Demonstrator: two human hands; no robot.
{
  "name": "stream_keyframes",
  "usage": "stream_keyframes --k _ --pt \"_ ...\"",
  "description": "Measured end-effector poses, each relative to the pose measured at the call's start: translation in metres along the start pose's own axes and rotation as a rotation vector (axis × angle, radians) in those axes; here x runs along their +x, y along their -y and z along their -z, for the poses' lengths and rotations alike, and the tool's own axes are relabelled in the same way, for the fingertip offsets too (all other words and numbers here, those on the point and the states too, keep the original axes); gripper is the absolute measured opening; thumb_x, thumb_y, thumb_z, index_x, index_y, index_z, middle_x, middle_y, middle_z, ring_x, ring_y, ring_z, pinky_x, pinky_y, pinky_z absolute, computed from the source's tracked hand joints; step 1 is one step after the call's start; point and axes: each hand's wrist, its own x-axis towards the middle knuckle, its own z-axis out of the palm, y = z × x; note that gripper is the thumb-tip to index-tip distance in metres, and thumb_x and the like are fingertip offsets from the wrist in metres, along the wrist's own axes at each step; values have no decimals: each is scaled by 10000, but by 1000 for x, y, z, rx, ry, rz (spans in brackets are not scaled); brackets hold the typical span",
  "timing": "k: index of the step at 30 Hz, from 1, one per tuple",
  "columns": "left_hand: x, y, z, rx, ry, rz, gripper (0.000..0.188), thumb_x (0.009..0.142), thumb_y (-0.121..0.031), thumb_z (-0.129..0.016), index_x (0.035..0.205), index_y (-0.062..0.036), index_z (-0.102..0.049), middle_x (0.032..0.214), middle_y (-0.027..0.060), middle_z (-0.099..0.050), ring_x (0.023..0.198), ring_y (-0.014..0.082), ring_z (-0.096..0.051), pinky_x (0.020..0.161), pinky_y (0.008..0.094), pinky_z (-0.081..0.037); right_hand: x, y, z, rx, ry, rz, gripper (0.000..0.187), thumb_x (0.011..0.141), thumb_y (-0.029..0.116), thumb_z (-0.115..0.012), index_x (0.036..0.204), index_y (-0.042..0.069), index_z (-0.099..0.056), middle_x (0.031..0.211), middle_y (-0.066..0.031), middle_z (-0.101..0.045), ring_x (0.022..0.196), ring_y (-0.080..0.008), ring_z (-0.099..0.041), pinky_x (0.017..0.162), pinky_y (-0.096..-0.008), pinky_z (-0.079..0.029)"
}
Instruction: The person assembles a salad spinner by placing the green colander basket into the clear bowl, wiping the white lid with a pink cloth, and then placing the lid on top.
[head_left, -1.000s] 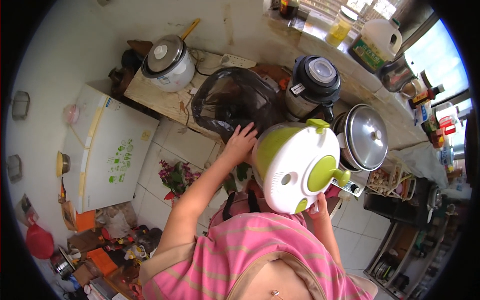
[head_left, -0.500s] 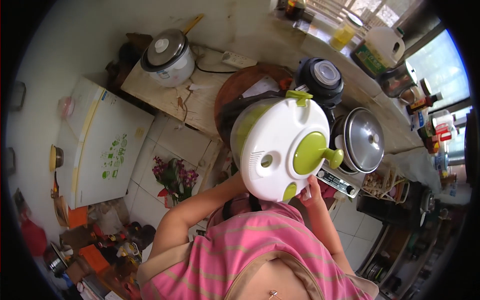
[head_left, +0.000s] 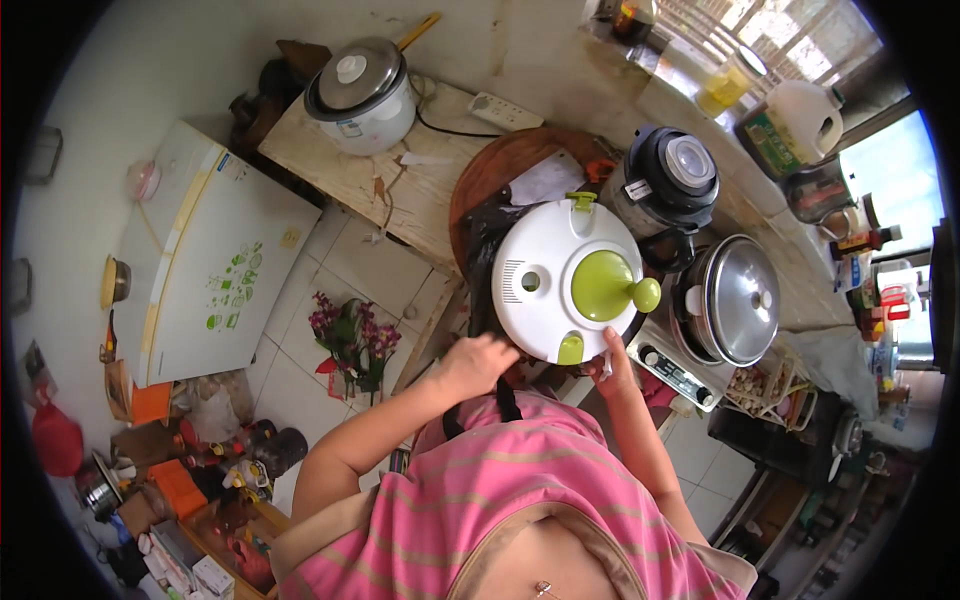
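Note:
A salad spinner with a white lid, a green crank knob and green clips stands on the counter right in front of me. My right hand grips its near right edge, thumb up on the lid's rim; a small white bit, perhaps the spinner's edge or tissue, shows by the fingers. Beside the near left edge of the lid is my left hand, knuckles up and fingers bent. Its fingertips are blurred, and whether they touch the spinner is unclear.
Behind the spinner lie a round wooden board and a cleaver. A pressure cooker and a lidded steel pot stand to the right. A rice cooker sits at the back left, with flowers below.
The spinner has gone down and away from me onto the counter, its lid now more level. My left hand has come out from behind its side; my right hand stays at the rim.

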Motion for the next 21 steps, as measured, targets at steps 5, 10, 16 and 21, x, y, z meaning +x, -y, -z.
stream_keyframes --k 5,10,16,21 --pt "20 45 20 -114 -480 387 157 791 -46 -600 936 -60 -659 852 129 -658 822 327 -640 735 425 -529 1 -2 7 5 -1 -13 610 796 547 -680 1176 96 -527 887 -9 -620 655 -111 -570 448 -227 -390" --pt "64 75 15 -27 -324 403 341 799 -110 -658 1136 -92 -615 1042 116 -643 984 319 -615 814 417 -520 4 -7 21 -45 65 -18 636 793 553 -680 1181 74 -526 855 -22 -622 602 -122 -574 435 -248 -428" --pt "86 134 -14 41 -269 505 294 789 -149 -696 1073 -106 -633 1028 105 -631 977 331 -605 820 425 -509 6 -5 23 -60 0 -21 747 758 595 -698 1231 56 -489 860 -39 -615 570 -120 -562 418 -248 -434" --pt "104 149 2 -312 -332 694 111 830 -163 -672 879 -63 -673 863 118 -642 875 302 -639 740 407 -500 -3 11 4 -207 46 37 767 748 570 -716 1243 39 -470 859 -59 -601 580 -121 -560 424 -246 -441"
